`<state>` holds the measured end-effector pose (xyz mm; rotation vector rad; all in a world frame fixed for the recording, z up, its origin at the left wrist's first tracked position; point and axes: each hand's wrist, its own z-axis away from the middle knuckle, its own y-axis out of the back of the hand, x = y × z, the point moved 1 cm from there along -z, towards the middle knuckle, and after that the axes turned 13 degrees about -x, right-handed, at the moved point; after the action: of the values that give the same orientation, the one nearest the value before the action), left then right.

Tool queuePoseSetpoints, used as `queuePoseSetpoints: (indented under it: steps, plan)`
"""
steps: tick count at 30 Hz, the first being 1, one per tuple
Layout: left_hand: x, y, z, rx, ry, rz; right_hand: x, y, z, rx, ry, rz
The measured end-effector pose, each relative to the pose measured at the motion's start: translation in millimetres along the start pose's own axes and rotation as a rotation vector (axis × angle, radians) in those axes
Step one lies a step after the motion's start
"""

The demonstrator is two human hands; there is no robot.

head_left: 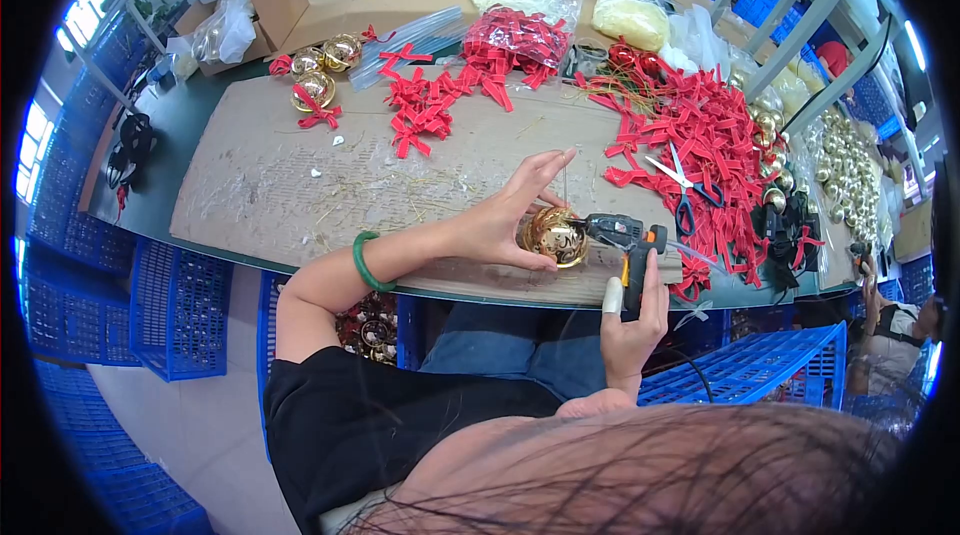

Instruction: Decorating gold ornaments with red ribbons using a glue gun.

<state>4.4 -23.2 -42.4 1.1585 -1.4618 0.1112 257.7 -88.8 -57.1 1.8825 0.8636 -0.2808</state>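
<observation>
My left hand [497,223], below a green bangle [366,262], has its fingers and thumb curved round a shiny gold bauble [557,241] near the table's front edge. A thin stem sticks up from beside the bauble. In my right hand [632,335] is a black and orange hot glue gun [634,273], its nozzle end pointing left at the bauble's top. Whether the nozzle touches it I cannot tell. A pale cover sits on one right-hand finger. Red ribbon bows [705,140] lie heaped to the right, with open scissors [684,185] on them.
Cardboard [270,175] covers the table, with glue scraps and gold threads on it. Several gold baubles with red bows [315,90] stand at the far left. Many plain gold baubles [850,170] lie far right. Blue crates [180,310] surround the table; another person [890,335] sits at right.
</observation>
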Motion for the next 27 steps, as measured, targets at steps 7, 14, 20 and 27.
queuePoseSetpoints:
  steps: [7,14,20,27]
  plan:
    - [-2,0,0,-0.004,0.013,0.001,1,8,0,0.013,-0.063,-0.017]
    - [2,-1,1,0.017,0.036,0.014,33,9,-9,0.094,-0.176,0.060]
    - [-1,-3,-2,0.025,0.055,0.050,49,12,-14,-0.067,-0.250,0.343]
    - [1,-1,3,0.039,0.069,0.023,28,40,-65,0.166,-0.079,0.272]
